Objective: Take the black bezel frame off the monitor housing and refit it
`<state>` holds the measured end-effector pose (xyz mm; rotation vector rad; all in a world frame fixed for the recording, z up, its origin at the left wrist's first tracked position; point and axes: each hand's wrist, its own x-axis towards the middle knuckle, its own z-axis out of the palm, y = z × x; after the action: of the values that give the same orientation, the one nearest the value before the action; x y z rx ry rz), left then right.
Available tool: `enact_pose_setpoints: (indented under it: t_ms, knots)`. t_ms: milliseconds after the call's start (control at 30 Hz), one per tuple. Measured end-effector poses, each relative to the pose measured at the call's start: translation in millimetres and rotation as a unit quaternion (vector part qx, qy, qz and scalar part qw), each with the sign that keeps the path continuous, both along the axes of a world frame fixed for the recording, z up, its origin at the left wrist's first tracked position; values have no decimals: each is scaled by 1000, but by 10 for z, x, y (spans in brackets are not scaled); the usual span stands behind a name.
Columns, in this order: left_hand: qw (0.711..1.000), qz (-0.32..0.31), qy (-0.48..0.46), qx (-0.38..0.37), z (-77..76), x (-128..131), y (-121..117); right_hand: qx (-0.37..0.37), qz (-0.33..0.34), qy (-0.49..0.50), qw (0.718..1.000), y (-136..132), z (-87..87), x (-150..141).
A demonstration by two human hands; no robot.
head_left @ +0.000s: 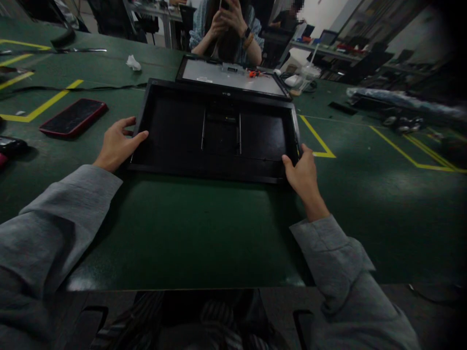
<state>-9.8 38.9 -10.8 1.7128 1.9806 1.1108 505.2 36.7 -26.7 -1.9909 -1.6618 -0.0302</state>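
A black rectangular plastic monitor housing [175, 131], hollow side up, lies between my hands on the green table. My left hand [118, 143] grips its left edge, thumb over the rim and fingers on the outer side. At the right edge, my right hand [302, 172] holds it the same way, fingers partly hidden behind the side wall. Two upright ribs frame a recessed middle section inside the housing. Just behind it lies a flat display panel [211, 73] with a pale grey back, a dark frame and a small orange piece on top.
On the left are a red-edged phone [75, 116], a dark cable [91, 88] and crumpled white tissue [134, 63]. Plastic-wrapped parts [397, 102] lie at right. Yellow tape [317, 138] marks the green table [204, 233]. Across it, a person [226, 29] holds a phone up.
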Motion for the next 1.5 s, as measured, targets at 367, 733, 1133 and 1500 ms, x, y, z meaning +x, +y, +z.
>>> enact_pose_setpoints:
  t_ms: [367,733,1133,1500]
  knots:
    - [961,45,214,167,320,48,-148,131,48,5,990,-1,235,174]
    - [960,39,221,167,462,89,-277,139,5,-23,990,-134,352,-74]
    - [978,7,199,55,242,91,-165,14,-1,18,1000,-76,155,41]
    - [988,-9,152,-34,184,-63,-71,-37,29,12,999,-82,45,129]
